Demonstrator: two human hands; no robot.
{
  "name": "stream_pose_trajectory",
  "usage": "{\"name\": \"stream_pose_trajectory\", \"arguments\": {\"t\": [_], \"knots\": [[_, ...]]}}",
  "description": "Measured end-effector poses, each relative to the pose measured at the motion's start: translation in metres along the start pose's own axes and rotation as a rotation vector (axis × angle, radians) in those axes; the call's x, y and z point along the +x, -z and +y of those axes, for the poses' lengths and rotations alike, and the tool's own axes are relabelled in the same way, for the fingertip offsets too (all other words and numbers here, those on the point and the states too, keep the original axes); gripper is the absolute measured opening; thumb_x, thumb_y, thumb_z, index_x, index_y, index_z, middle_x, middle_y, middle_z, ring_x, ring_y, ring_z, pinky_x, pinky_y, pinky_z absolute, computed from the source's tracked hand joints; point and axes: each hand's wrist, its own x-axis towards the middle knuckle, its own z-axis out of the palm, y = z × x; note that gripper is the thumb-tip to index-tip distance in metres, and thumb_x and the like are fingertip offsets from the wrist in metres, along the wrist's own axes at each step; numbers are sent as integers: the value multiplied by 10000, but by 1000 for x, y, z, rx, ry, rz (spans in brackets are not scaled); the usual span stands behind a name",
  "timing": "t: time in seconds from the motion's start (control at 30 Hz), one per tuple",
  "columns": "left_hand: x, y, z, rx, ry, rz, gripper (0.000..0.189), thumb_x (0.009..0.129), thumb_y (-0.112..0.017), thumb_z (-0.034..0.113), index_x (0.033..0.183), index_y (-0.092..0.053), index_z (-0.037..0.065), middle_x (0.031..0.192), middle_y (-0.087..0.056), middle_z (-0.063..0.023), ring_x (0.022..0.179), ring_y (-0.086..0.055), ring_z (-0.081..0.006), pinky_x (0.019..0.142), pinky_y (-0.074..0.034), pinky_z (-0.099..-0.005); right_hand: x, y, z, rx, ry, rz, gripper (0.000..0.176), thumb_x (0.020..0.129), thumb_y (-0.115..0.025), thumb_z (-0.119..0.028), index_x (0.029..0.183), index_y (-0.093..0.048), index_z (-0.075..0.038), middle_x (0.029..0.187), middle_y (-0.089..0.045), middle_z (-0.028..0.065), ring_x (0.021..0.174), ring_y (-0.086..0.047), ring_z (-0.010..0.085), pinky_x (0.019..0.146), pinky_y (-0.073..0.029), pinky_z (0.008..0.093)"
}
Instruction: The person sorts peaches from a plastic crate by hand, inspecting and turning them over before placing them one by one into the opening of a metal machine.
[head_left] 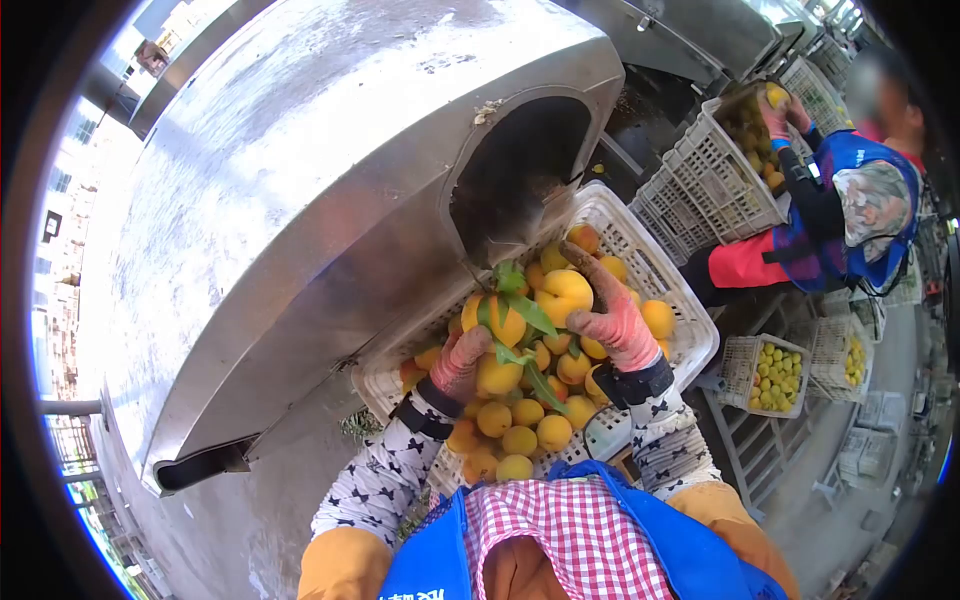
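A big steel machine [300, 200] fills the left and middle of the view, its sloped hood ending in a dark arched opening [520, 170]. A white slatted crate [690, 330] is tipped up with its far end just under that opening, and it is heaped with yellow-orange fruit [565, 293]; a few fruits carry green leaves [525, 310]. At the upper right a co-worker [850, 210] in a blue apron leans over a second crate [715, 170], also tilted toward the machine, with both gloved hands at its top edge. Lower right, a smaller basket [765, 375] of yellow fruit sits on the floor, well apart from the main crate.

Both of the person's arms reach forward from a blue apron, in patterned white sleeves with dark cuffs and pink gloves. The right hand [615, 320] lies palm down on top of the heap, wrist bent up, fingers [585, 262] stretched long and spread toward the opening; it holds nothing, only presses flat on the fruit. The left hand [460, 360] is lower, at the near left side of the heap, its back showing, fingers curled in against a leafy fruit; whether it actually grasps one cannot be told
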Motion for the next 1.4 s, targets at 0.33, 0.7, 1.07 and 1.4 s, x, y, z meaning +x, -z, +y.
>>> {"name": "stream_pose_trajectory", "arguments": {"t": [0.33, 0.7, 1.07, 1.4], "knots": [[12, -25, 17, -34, -198, 70, 772, 754, -768, 488, 1342, -469, 87, 1235, -576, -70, 1112, -580, -233, 937, -504, -386, 28, -24, -31, -1020, 487, 142, 707, 709, -747, -198, 1337, -474, -19, 1274, -524, 245, 1110, -551, 420, 941, -471, 421], [-11, 25, -16, 160, -169, 245, 606, 856, -681, 400, 1312, -459, 68, 1306, -566, -55, 1218, -516, -193, 1083, -361, -336, 158, -36, 22, -1501, 481, 252, 616, 827, -675, -315, 1323, -478, -6, 1129, -581, 246, 1033, -544, 454, 899, -465, 471], [0, -30, 27, 1222, -239, 415, 780, 698, -841, 382, 1300, -467, 56, 1217, -594, -81, 1105, -589, -227, 967, -476, -348, 24, -51, -7, -917, 518, -51, 456, 798, -728, -242, 1143, -610, 31, 1042, -630, 181, 872, -631, 290, 770, -515, 344], [-26, 3, 17, -224, -168, 218, 781, 713, -807, 406, 1333, -478, 64, 1209, -603, -111, 1074, -613, -278, 938, -517, -413, -16, -14, 6, -592, -269, -309, 394, 884, -662, -322, 1138, -624, -23, 902, -665, 117, 809, -649, 197, 770, -526, 300]]}}
